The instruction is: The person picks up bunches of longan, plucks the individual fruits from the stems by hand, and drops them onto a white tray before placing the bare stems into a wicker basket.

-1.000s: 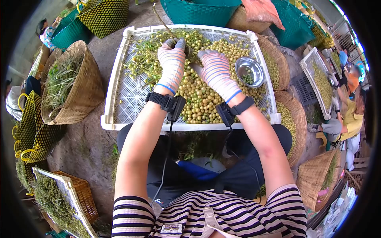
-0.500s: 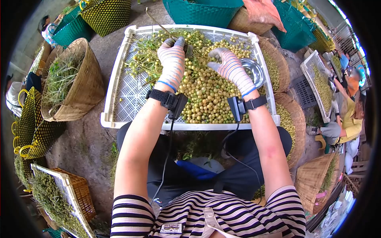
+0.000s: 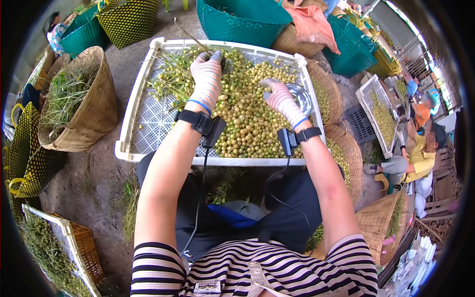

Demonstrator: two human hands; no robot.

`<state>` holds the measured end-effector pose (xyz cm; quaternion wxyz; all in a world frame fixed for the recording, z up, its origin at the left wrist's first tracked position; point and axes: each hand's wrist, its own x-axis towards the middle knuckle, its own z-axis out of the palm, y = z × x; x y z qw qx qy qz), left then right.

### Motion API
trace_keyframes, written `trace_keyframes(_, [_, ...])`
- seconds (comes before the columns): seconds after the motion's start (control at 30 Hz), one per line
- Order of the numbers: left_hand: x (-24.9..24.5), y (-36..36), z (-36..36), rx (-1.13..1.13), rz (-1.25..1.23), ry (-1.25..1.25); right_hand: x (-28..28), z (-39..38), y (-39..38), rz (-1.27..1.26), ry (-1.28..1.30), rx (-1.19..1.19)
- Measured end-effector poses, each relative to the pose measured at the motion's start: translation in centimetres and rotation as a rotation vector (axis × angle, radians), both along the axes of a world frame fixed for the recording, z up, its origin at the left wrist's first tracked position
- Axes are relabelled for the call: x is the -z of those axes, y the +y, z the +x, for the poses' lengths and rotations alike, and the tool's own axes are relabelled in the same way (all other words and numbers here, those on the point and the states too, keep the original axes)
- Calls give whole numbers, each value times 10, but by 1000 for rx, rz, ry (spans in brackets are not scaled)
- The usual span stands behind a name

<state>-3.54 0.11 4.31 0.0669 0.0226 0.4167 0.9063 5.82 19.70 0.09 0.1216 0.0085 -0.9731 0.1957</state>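
My left hand (image 3: 207,79), in a striped work glove with grey fingertips, is closed at the far part of a white perforated tray (image 3: 133,119). A long thin brown stem (image 3: 189,33) sticks out from its fingers, and a dark grey piece beside them is hard to make out. Green fruit sprigs (image 3: 170,79) lie under and left of this hand. My right hand (image 3: 283,99), gloved alike, hovers over loose round yellow-green fruits (image 3: 252,123) with thumb and fingers apart. Just right of it sits a shiny metal bowl (image 3: 302,99), partly covered by the hand.
Wicker baskets of fruit (image 3: 346,153) stand against the tray's right side. A tall basket of stalks (image 3: 81,99) is at left, and a green woven tub (image 3: 240,24) beyond the tray. A person in yellow (image 3: 423,156) sits at right beside another tray (image 3: 378,116).
The whole view has shifted, so the tray and surroundings appear a little further left. My left hand stays closed at the stem; my right hand remains over the fruits by the bowl.
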Motion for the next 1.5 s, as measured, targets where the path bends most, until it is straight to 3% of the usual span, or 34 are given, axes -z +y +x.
trace_keyframes(0.03, [-5, 0, 2, -7, 3, 5, 2, 1, 2, 3, 5, -7])
trace_keyframes(0.13, [-15, 6, 11, 99, 1, -8, -8, 14, -6, -633, -190, -42])
trace_keyframes(0.17, [-13, 8, 14, 110, -18, -13, -9, 19, -12, -653, -190, -31])
trace_keyframes(0.23, [-13, 12, 14, 139, -1, -14, -14, 21, -19, -938, -51, -117])
trace_keyframes(0.3, [-11, 18, 18, 157, -51, -36, -11, 21, -20, -621, 92, -36])
trace_keyframes(0.4, [-7, 19, 18, 173, -91, -20, -7, 20, -18, -679, 103, -39])
trace_keyframes(0.47, [-4, 16, 14, 157, -106, 8, -6, 16, -12, -945, -161, -39])
trace_keyframes(0.57, [-4, 18, 16, 148, -158, -14, 7, 15, -8, -1099, -179, 16])
trace_keyframes(0.63, [1, 18, 15, 162, -186, -20, 12, 12, -1, -1043, -247, 0])
trace_keyframes(0.7, [5, 20, 14, 148, -234, 4, 14, 8, 1, -263, -309, 94])
trace_keyframes(0.83, [11, 23, 14, 172, -234, 8, 2, 13, -6, -79, -429, 129])
trace_keyframes(0.9, [12, 24, 15, 160, -234, 13, 8, 13, -6, -129, -494, 134])
trace_keyframes(0.97, [10, 24, 16, 150, -230, 24, 15, 19, -7, -482, -232, 15])
trace_keyframes(1.0, [8, 24, 17, 144, -181, 4, 17, 18, -4, -578, -294, -25])
trace_keyframes(1.1, [4, 24, 20, 151, -137, -48, 33, 18, -13, -697, -137, -50])
trace_keyframes(1.13, [3, 24, 22, 164, -142, -82, 41, 15, -15, -969, -191, -113])
trace_keyframes(1.17, [3, 24, 22, 163, -143, -82, 48, 14, -15, -970, -191, -114])
trace_keyframes(1.23, [5, 24, 21, 187, -146, -75, 66, 10, -16, -1706, -226, -262])
trace_keyframes(1.27, [5, 22, 19, 194, -140, -62, 78, 4, -11, -1080, -141, -291])
trace_keyframes(1.37, [4, 20, 20, 153, -121, -15, 41, 15, -25, -1254, -299, -157])
trace_keyframes(1.4, [5, 19, 18, 149, -119, -16, 35, 19, -26, -1159, -329, -122])
trace_keyframes(1.5, [9, 17, 15, 119, -170, 19, 36, 15, -19, -1198, -437, -207])
